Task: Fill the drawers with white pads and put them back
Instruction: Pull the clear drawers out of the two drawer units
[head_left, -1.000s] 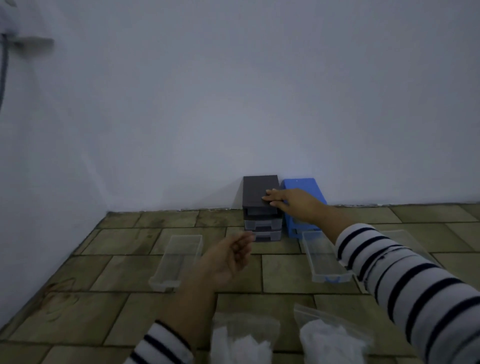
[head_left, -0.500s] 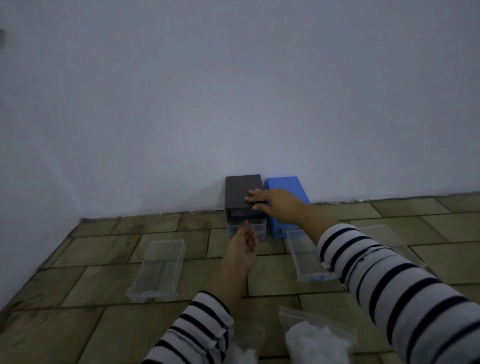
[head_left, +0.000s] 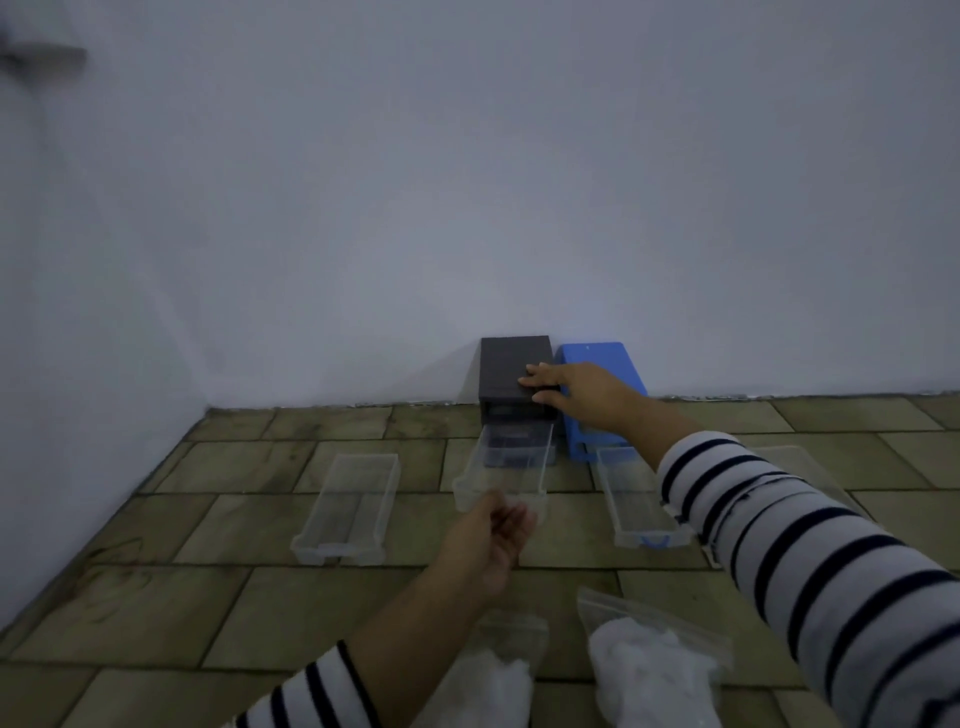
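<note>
I'm at the emptying stage, I judge: no drawer holds any pads yet. My right hand (head_left: 576, 389) lies flat, fingers straight, on top of the black cabinet (head_left: 514, 371), steadying it against the wall (head_left: 467, 182). My left hand (head_left: 493, 535) grips the front end of a clear drawer (head_left: 506, 467), fingers curled under its near lip; the drawer hangs most of the way out of the cabinet, its back end just at the opening.

Two more clear drawers lie on the floor (head_left: 156, 597): one at left (head_left: 348, 506), well apart from the cabinet, and one at right (head_left: 639, 501) with a blue handle, in front of the blue cabinet (head_left: 597, 364). A further clear piece shows behind my right sleeve, too hidden to tell. All look empty.

The pads sit near me in two clear bags, one (head_left: 493, 675) under my left forearm and one (head_left: 654, 670) to its right, both unopened as far as I can tell.

Filling and putting back is all still to do.

Room is fair: bare tiles between the left drawer and the one in hand give a spot to set it down. The wall shuts off the far side, and the bags crowd the near edge.
</note>
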